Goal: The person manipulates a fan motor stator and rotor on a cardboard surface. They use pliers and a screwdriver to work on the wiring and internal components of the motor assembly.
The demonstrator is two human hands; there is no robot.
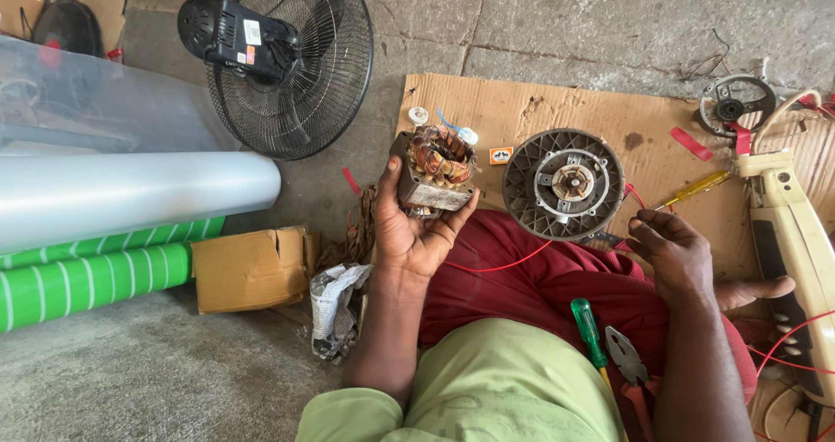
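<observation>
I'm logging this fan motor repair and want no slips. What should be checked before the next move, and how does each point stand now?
1. Left hand grips the stator firmly: ok.
2. Right hand pinches the red wire: ok.
3. Wire's join to stator: cannot tell, hidden.
4. Round cover resting steady on the lap: ok.
5. Green screwdriver and pliers lie on the lap, within reach: ok.
6. Copper windings undamaged: cannot tell.
</observation>
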